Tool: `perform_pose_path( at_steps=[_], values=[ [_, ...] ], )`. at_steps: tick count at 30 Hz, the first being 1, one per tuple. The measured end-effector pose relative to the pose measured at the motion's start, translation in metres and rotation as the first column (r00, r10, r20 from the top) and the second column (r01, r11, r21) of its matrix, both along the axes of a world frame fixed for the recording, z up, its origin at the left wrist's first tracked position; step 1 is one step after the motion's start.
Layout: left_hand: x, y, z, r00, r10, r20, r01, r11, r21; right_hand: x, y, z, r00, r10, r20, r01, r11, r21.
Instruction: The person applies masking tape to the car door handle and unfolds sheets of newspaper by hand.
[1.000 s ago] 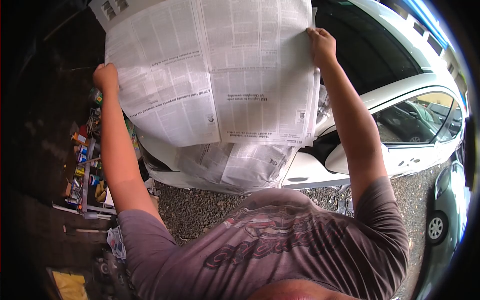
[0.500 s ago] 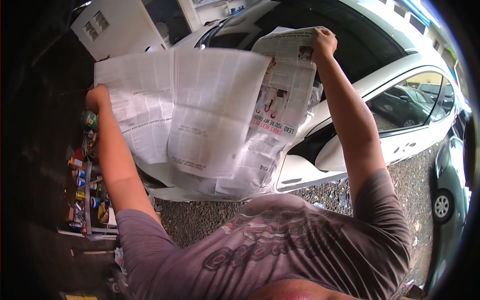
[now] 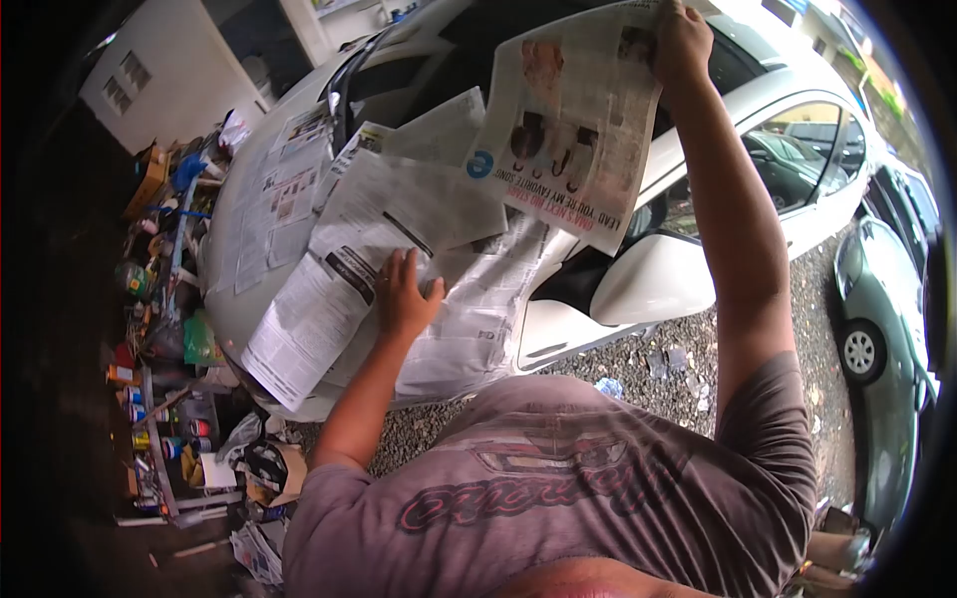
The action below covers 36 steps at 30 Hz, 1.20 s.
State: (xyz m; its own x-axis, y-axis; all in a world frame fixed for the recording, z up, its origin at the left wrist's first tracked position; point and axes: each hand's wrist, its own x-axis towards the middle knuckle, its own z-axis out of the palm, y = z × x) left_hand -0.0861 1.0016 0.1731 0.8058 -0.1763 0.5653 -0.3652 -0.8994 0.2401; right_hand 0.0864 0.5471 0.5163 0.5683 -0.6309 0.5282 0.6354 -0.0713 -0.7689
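Observation:
My right hand [image 3: 686, 42] is closed on the upper corner of a newspaper sheet [image 3: 563, 130], which hangs over the windshield side of a white car [image 3: 224, 309]. My left hand [image 3: 404, 299] rests with its fingers apart on another newspaper page [image 3: 319, 309] lying on the hood. More newspaper sheets [image 3: 284, 194] lie farther across the hood. Crumpled newsprint [image 3: 469, 339] covers the fender beneath and to the right of my left hand. The car's side mirror [image 3: 653, 284] sticks out below my right forearm.
On the left stands a cluttered rack [image 3: 150, 419] with cans, bottles and tools. A dark green car [image 3: 902, 379] is parked at the right. Gravel ground [image 3: 678, 349] runs between the cars. A white door [image 3: 150, 70] is at the back left.
My left hand has let go of the newspaper's left side and moved right, down onto the hood. The spread sheet has dropped there. My right hand has lifted its sheet higher.

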Motion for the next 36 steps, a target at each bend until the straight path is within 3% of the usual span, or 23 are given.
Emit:
perform_pose_path(
  at_steps=[4,5,6,7,8,9,12,15,17,18,19,21,22,23,24,27,28,29,30,31,33,34,36],
  values=[
    [0.045,0.026,0.007,0.999,0.026,-0.026,-0.025,1.000,0.013,-0.029,-0.047,0.026,0.998,-0.002,0.056,0.001,1.000,0.023],
    [0.057,0.032,0.007,0.999,0.039,-0.017,-0.039,0.999,0.012,-0.040,-0.070,0.029,0.922,-0.317,0.222,0.382,0.841,-0.383],
    [0.066,0.035,0.014,0.998,0.023,-0.066,-0.023,1.000,-0.004,-0.051,-0.094,0.030,0.731,-0.482,0.482,0.674,0.401,-0.621],
    [0.072,0.034,0.017,0.998,0.009,-0.065,-0.010,1.000,-0.005,-0.065,-0.100,0.035,0.494,-0.444,0.747,0.772,-0.170,-0.612],
    [0.076,0.032,0.020,0.996,-0.002,-0.089,0.002,1.000,0.003,-0.071,-0.102,0.040,0.879,-0.462,0.114,0.424,0.654,-0.627],
    [0.081,0.031,0.022,0.994,-0.011,-0.111,0.013,1.000,0.010,-0.078,-0.132,0.038,0.636,-0.466,0.615,0.720,0.069,-0.691],
    [0.099,0.031,0.015,0.990,-0.077,-0.122,0.080,0.997,0.016,-0.148,-0.120,0.048,0.555,-0.382,0.739,0.787,-0.048,-0.615],
    [0.117,0.039,0.016,0.988,-0.099,-0.121,0.097,0.995,-0.024,-0.226,-0.064,0.064,0.580,-0.592,0.560,0.691,-0.007,-0.723],
    [0.143,0.053,0.007,0.984,-0.139,-0.108,0.135,0.990,-0.050,-0.249,-0.068,0.070,0.389,-0.849,0.357,0.624,-0.043,-0.780],
    [0.158,0.063,0.000,0.986,-0.148,-0.077,0.146,0.989,-0.028,-0.237,-0.129,0.053,0.296,-0.840,0.454,0.809,-0.032,-0.587],
    [0.170,0.070,-0.005,0.986,-0.161,-0.048,0.161,0.987,-0.004,-0.256,-0.131,0.057,0.270,-0.853,0.447,0.806,-0.054,-0.589],
    [0.178,0.070,0.000,0.979,-0.187,-0.086,0.187,0.982,-0.007,-0.301,-0.121,0.065,0.220,-0.943,0.249,0.694,-0.028,-0.719],
    [0.185,0.072,0.000,0.987,-0.145,-0.073,0.147,0.989,0.024,-0.324,-0.135,0.053,0.614,-0.739,0.277,0.703,0.352,-0.618],
    [0.194,0.073,0.001,0.993,-0.106,-0.056,0.109,0.993,0.053,-0.347,-0.148,0.041,0.858,-0.382,0.343,0.511,0.695,-0.506],
    [0.201,0.072,0.003,0.995,-0.084,-0.056,0.088,0.993,0.076,-0.374,-0.153,0.046,0.879,-0.368,0.302,0.471,0.582,-0.663],
    [0.239,0.082,-0.003,0.998,-0.055,-0.035,0.058,0.993,0.098,-0.423,-0.236,0.034,0.928,-0.187,0.322,0.361,0.662,-0.657],
    [0.250,0.081,-0.002,0.998,-0.038,-0.057,0.043,0.995,0.085,-0.449,-0.270,0.028,0.783,-0.482,0.392,0.581,0.344,-0.738],
    [0.256,0.078,0.003,0.997,-0.016,-0.077,0.022,0.997,0.071,-0.478,-0.302,0.024,0.542,-0.677,0.498,0.647,-0.041,-0.761],
    [0.263,0.078,0.008,0.996,-0.009,-0.087,0.017,0.996,0.088,-0.503,-0.329,0.019,0.257,-0.741,0.620,0.552,-0.414,-0.724],
    [0.268,0.075,0.011,0.995,0.005,-0.096,0.005,0.995,0.103,-0.524,-0.349,0.014,-0.014,-0.668,0.744,0.322,-0.708,-0.629],
    [0.266,0.066,0.021,0.996,0.020,-0.085,-0.010,0.993,0.117,-0.539,-0.350,0.006,-0.228,-0.475,0.850,-0.008,-0.872,-0.490],
    [0.262,0.063,0.026,0.996,0.058,-0.075,-0.048,0.991,0.127,-0.535,-0.319,-0.006,-0.307,-0.662,0.683,0.230,-0.748,-0.622],
    [0.251,0.060,0.031,0.998,0.038,-0.048,-0.031,0.990,0.138,-0.543,-0.287,-0.025,-0.316,-0.820,0.477,0.466,-0.572,-0.675]
  ],
)
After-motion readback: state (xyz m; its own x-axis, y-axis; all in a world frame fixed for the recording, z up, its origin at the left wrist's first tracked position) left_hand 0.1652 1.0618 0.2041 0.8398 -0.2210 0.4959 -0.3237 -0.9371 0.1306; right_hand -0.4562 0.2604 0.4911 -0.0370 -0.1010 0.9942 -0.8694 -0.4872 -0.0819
